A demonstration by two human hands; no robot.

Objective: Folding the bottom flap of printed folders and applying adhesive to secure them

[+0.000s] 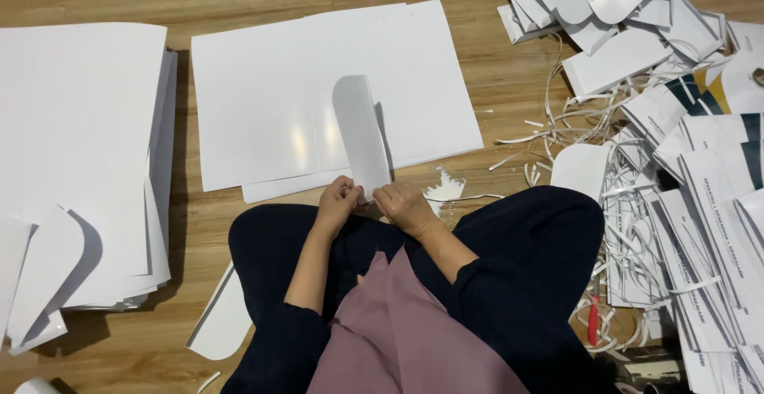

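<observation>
I sit cross-legged on a wooden floor. My left hand (337, 200) and my right hand (404, 205) both pinch the near end of a long white card piece (360, 131) with a rounded far end. It stands up from my hands and leans away over a stack of large glossy white sheets (270, 99) lying flat in front of me.
A taller stack of white sheets (76, 147) lies at the left, with rounded cut pieces (44, 275) on its near edge. At the right is a heap of cut cards, printed sheets and thin paper strips (668, 147). A red-handled tool (594, 320) lies by my right knee.
</observation>
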